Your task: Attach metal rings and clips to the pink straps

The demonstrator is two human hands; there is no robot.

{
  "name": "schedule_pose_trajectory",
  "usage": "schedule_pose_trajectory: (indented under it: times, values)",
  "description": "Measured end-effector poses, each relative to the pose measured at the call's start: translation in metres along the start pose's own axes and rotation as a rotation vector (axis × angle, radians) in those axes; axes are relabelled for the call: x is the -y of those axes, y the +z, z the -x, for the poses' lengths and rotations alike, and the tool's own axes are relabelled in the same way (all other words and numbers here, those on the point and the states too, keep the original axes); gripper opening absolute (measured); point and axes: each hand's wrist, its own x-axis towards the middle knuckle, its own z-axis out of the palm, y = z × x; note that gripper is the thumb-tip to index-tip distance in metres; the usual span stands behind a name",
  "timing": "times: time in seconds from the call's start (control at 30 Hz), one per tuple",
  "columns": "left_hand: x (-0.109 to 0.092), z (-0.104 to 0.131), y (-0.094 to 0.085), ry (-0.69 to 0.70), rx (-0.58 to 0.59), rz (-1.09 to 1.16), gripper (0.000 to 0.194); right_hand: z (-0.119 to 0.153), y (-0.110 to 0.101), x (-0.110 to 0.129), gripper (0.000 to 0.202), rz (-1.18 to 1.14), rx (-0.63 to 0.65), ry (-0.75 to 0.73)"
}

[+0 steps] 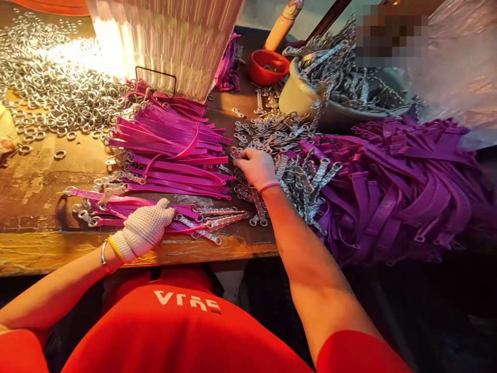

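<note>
In a white knitted glove, my left hand [143, 228] is closed around a small bundle of purple straps [116, 202] at the table's front edge. Metal rings [83, 215] sit at the bundle's left end, and short silver chains [225, 219] stick out at its right. My bare right hand [258, 168] reaches to a pile of short silver chains [272, 132], thumb and fingers pinched at its left edge. Whatever is between those fingertips is too small to make out. Just beyond my left hand lies a stack of purple straps [174, 137].
Loose metal rings [77, 103] cover the back left. A ribbed translucent panel [166, 41] stands behind the strap stack. At the back are a red bowl [267, 70] and a bucket [297, 93] heaped with chains. A large purple strap heap [411, 181] fills the right.
</note>
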Motion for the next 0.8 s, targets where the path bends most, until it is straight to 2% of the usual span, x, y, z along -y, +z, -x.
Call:
schedule_pose_trajectory:
  times: [0.1,0.2,0.3,0.37,0.47,0.53,0.63,0.7,0.8]
  values:
    - [-0.005,0.001,-0.004,-0.038,-0.002,-0.068,0.039,0.024,-0.012,-0.002,0.011,-0.218,-0.183,-0.122]
    - [-0.016,-0.003,-0.007,-0.043,-0.093,0.053,0.035,0.061,-0.016,0.006,0.014,-0.432,-0.272,-0.303]
    - [-0.031,-0.014,0.002,0.0,-0.159,0.252,0.03,0.099,-0.007,0.021,0.021,-0.538,-0.219,-0.451]
    - [-0.036,-0.021,0.011,0.01,-0.202,0.448,0.026,0.121,0.004,0.032,0.021,-0.55,-0.133,-0.48]
    - [-0.033,-0.024,0.019,-0.082,-0.27,0.985,0.022,0.145,0.017,0.047,0.024,-0.57,0.046,-0.433]
    - [-0.027,-0.02,0.017,-0.226,-0.21,1.448,0.04,0.156,0.021,0.056,0.027,-0.607,0.09,-0.431]
    - [-0.017,-0.012,0.007,-0.385,0.007,2.005,0.057,0.165,0.021,0.068,0.03,-0.645,0.047,-0.5]
    - [-0.014,-0.007,0.002,-0.392,0.114,2.196,0.054,0.167,0.019,0.075,0.03,-0.649,0.029,-0.545]
    - [-0.011,-0.002,0.003,-0.315,0.082,2.24,0.036,0.167,0.017,0.082,0.03,-0.644,0.037,-0.541]
